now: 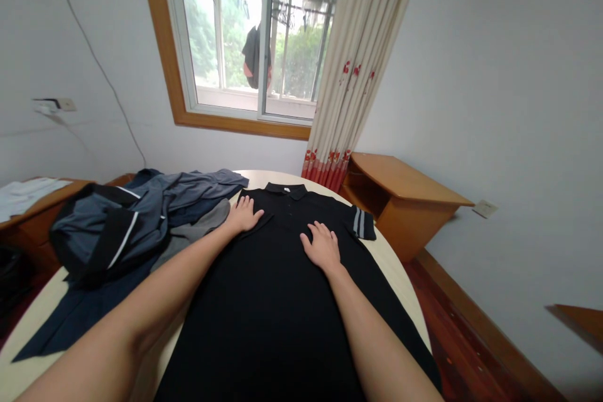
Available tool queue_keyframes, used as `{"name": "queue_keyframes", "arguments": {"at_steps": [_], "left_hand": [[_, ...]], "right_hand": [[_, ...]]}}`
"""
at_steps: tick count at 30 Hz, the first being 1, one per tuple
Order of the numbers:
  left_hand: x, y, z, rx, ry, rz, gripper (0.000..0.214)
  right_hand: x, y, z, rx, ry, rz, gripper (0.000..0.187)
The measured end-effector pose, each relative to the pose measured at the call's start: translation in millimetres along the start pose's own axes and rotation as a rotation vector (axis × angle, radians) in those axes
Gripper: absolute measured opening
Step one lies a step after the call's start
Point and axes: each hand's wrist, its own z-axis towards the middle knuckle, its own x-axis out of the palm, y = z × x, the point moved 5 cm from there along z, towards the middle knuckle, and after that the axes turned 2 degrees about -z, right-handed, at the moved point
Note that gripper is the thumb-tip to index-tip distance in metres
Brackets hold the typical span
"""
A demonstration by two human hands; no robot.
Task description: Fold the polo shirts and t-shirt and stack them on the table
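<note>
A black polo shirt (277,289) lies spread face up, its collar at the far side and its lower end running out of view towards me. My left hand (244,215) rests flat near the shirt's left shoulder and sleeve, fingers apart. On the chest, right of the button placket, my right hand (323,245) lies with its fingers spread. The right sleeve, with two grey stripes on its cuff (363,224), sticks out to the side. The left sleeve is folded inward and partly covered by my left hand and forearm.
The shirt is on a round cream table (400,282). Piled grey and navy clothes (155,207) cover its left side. A wooden cabinet (409,188) stands behind at the right, beside a patterned curtain (353,75) and a window (226,31).
</note>
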Motion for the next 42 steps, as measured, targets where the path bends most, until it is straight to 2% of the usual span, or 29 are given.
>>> {"name": "queue_keyframes", "arguments": {"at_steps": [4, 9, 14, 16, 19, 21, 22, 24, 27, 29, 35, 38, 42], "left_hand": [[-4.3, -14.3, -36.3, 0.049, -0.122, 0.061, 0.073], [7.9, -21.1, -74.7, 0.12, -0.033, 0.051, 0.074], [9.3, -15.4, -86.2, 0.148, -0.091, 0.052, 0.068], [8.3, -14.6, -85.4, 0.152, -0.093, 0.048, 0.067], [6.7, -14.8, -84.6, 0.156, -0.1, 0.033, 0.065], [5.6, -15.0, -85.0, 0.154, -0.107, 0.02, 0.065], [5.2, -15.2, -85.3, 0.153, -0.11, 0.015, 0.065], [4.3, -15.6, -85.8, 0.151, -0.113, 0.006, 0.064], [3.3, -16.1, -86.0, 0.145, -0.108, 0.001, 0.063], [2.8, -16.5, -86.0, 0.143, -0.104, 0.001, 0.063], [2.1, -16.3, -86.2, 0.14, -0.11, -0.006, 0.063], [2.5, -16.3, -86.1, 0.146, -0.115, -0.007, 0.063], [3.1, -16.2, -85.4, 0.154, -0.123, -0.006, 0.063]], "right_hand": [[-0.3, -0.6, 0.8, -0.002, -0.007, 0.005, 0.057], [1.6, -2.8, 2.0, -0.007, -0.01, 0.011, 0.056], [4.1, -2.1, 2.7, -0.022, -0.052, 0.044, 0.053], [-2.1, -6.6, 5.6, -0.028, -0.103, 0.082, 0.053], [-27.1, -35.3, 12.6, 0.069, -0.302, 0.151, 0.05], [-44.9, -71.5, 15.8, 0.269, -0.427, 0.175, 0.047], [-49.9, -92.0, 16.6, 0.402, -0.437, 0.187, 0.047], [-52.6, -126.7, 18.9, 0.587, -0.364, 0.179, 0.045], [-46.0, -156.1, 23.7, 0.703, -0.21, 0.168, 0.044], [-41.6, -159.8, 29.3, 0.693, -0.163, 0.158, 0.047], [-34.9, -150.0, 43.4, 0.697, -0.175, 0.202, 0.059], [-36.7, -146.3, 43.9, 0.636, -0.266, 0.2, 0.059], [-49.8, -130.0, 40.5, 0.427, -0.474, 0.106, 0.054]]}}
